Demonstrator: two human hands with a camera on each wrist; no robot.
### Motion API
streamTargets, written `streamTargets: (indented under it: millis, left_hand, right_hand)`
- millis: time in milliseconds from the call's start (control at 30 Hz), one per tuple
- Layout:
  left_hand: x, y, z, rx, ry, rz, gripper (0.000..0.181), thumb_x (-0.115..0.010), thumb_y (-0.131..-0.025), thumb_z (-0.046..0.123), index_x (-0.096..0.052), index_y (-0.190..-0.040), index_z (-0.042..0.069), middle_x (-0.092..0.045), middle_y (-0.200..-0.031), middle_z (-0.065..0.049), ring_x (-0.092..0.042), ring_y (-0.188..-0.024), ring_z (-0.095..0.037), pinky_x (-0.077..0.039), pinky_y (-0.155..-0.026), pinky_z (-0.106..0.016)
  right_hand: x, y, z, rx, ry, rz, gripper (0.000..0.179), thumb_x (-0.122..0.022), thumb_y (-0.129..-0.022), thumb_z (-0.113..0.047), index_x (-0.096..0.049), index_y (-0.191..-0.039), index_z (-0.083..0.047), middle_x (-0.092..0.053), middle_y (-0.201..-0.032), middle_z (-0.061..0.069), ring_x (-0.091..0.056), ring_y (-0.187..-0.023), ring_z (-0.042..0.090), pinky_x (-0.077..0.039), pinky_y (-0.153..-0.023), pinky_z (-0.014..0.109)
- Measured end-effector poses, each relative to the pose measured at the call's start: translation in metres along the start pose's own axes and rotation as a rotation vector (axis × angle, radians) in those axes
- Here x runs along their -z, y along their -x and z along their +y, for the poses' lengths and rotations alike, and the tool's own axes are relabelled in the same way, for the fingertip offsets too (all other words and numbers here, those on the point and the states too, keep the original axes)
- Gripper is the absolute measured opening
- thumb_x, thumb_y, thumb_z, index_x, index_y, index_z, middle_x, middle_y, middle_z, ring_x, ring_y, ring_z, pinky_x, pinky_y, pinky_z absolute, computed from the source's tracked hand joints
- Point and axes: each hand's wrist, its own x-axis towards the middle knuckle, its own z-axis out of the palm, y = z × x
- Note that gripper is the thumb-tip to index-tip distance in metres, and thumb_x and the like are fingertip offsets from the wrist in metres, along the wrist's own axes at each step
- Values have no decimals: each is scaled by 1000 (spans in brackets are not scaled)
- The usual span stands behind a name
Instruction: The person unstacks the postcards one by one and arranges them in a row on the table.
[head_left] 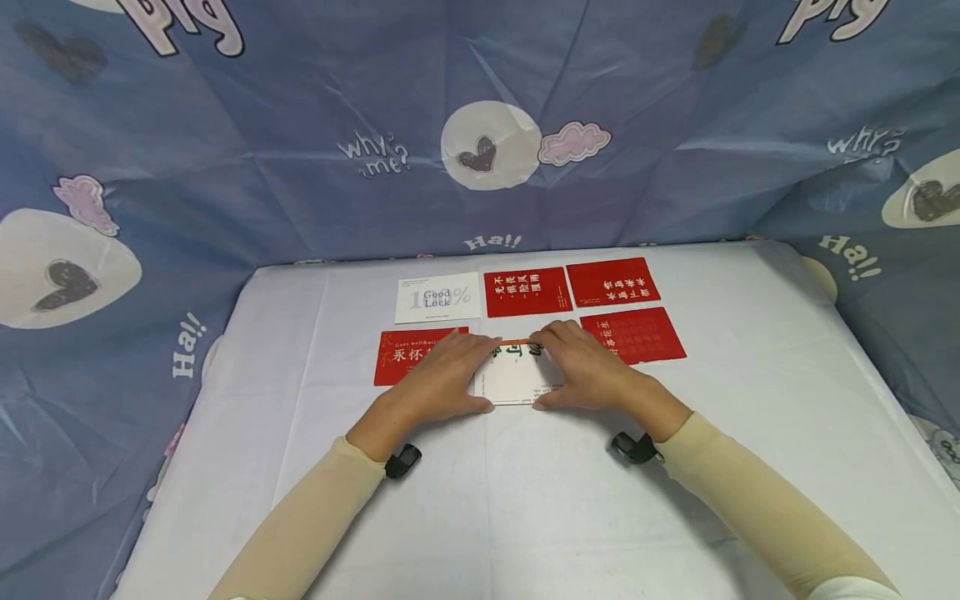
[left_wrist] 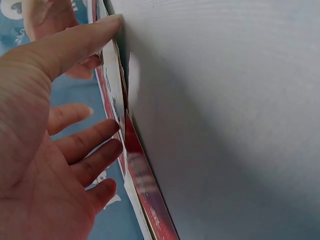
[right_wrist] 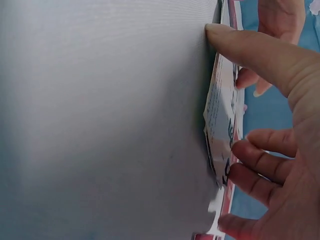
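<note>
A white card [head_left: 517,379] with dark green lettering lies at the middle of the table, an orange strip showing along its far edge. My left hand [head_left: 438,379] grips its left side, thumb at the near edge and fingers at the far edge. From the other side my right hand [head_left: 596,371] holds it the same way. In the left wrist view the thumb [left_wrist: 85,42] reaches the card's edge, the other fingers spread behind. A red card [head_left: 397,354] is partly covered by the left hand, and another red card [head_left: 645,333] sits beside the right fingers.
Behind the hands, a white "Good Luck" card [head_left: 437,308], a red card [head_left: 528,292] and a further red card [head_left: 613,282] form a row. They lie on a white cloth-covered table [head_left: 487,500]. A blue patterned curtain [head_left: 300,150] stands behind the table.
</note>
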Motion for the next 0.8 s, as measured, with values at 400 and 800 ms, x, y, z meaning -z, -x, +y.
streamTargets:
  millis: [400, 800]
  left_hand:
    - [-3, 0, 0, -6, -1, 12, 96, -91, -81, 33, -41, -160, 12, -53, -154, -5, -44, -145, -25, -15, -129, -43]
    - [-5, -1, 0, -11, -26, 35, 96, -90, -82, 35, -41, -161, 11, -50, -157, -6, -40, -148, -24, -10, -129, -41]
  right_hand:
    - [-1, 3, 0, 2, -5, 16, 91, -95, -73, -42, -54, -144, -4, -55, -137, 9, -49, -125, 26, -45, -110, 44]
    - [2, 4, -2, -16, -40, 15, 102, -93, -75, -45, -45, -155, -2, -49, -149, 12, -43, -136, 28, -45, -113, 47]
